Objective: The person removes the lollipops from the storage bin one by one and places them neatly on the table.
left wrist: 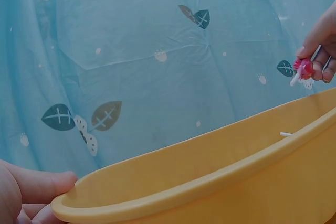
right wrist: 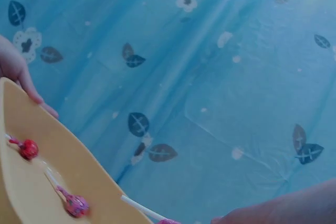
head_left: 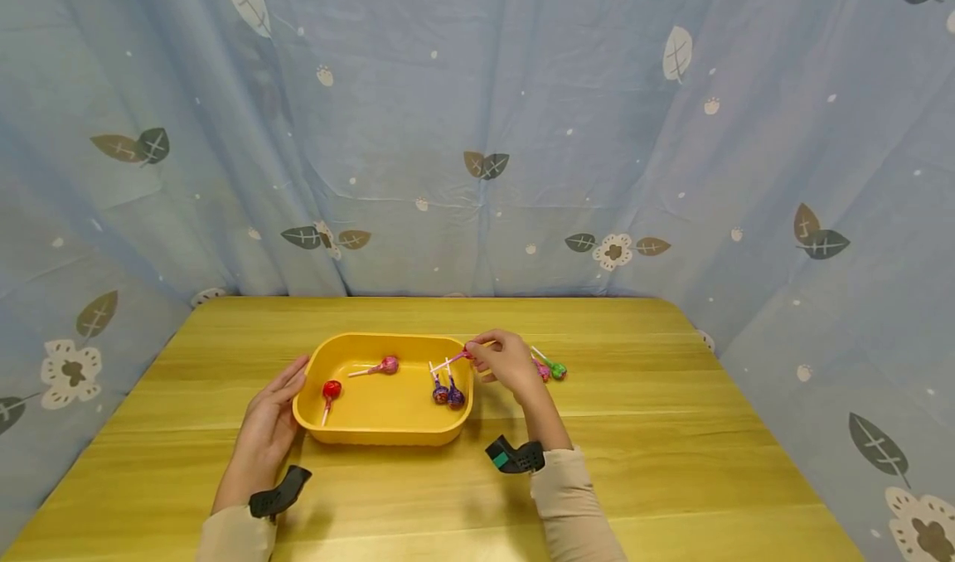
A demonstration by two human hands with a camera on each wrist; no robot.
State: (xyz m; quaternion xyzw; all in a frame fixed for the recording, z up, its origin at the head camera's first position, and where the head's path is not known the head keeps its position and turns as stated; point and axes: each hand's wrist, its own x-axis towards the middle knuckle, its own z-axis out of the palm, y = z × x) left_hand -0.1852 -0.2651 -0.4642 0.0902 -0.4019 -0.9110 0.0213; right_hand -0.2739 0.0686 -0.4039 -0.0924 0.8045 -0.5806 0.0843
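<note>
My left hand rests against the left outer side of a yellow plastic tray, fingers along its rim. My right hand pinches a pink lollipop by its wrapped head, above the tray's right rim. Its stick points left over the tray. In the left wrist view, the held lollipop hangs above the tray. Inside the tray lie a red lollipop at the left, a pink lollipop toward the back, and two purple lollipops at the right.
On the wooden table, right of the tray and beyond my right hand, lie a green lollipop and pink candy partly hidden by the hand. A blue patterned curtain hangs behind the table.
</note>
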